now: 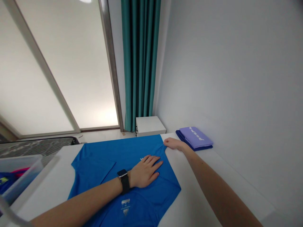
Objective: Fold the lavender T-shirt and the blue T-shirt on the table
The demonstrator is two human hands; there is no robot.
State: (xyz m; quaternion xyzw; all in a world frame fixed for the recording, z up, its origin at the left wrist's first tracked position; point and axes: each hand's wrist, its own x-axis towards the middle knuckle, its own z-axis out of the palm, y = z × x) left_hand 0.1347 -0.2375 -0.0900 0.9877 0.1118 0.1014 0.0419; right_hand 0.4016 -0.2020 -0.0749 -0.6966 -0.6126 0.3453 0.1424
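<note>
The blue shirt (127, 160) lies spread on the white surface (187, 176) directly in front of you, its near part running out of view at the bottom. Pale print (125, 206) shows by the neckline.

Your left hand (145, 171) lies palm down on the shirt, fingers extended and slightly spread, clamping nothing; its wrist bears a dark watch (123, 179). Your right hand (174, 143) has its grip closed, fingers together on the shirt's far right edge, with the cloth drawn to a crease there.

The shirt's far side reaches the surface's far edge; whether it overhangs cannot be told. Bare surface is noted left of the shirt, and to the right between shirt and wall (224, 78), where your right forearm crosses it.

Just beyond the right hand, near the wall, sits a folded purple garment (196, 137) on a folded navy one (204, 147); the pair limits room on that side. At your left stands a clear plastic bin (30, 179) with dark and red clothes (7, 183) inside. Past the far edge are a low white cabinet (150, 124), a green curtain (142, 63) and frosted sliding doors (71, 63).
</note>
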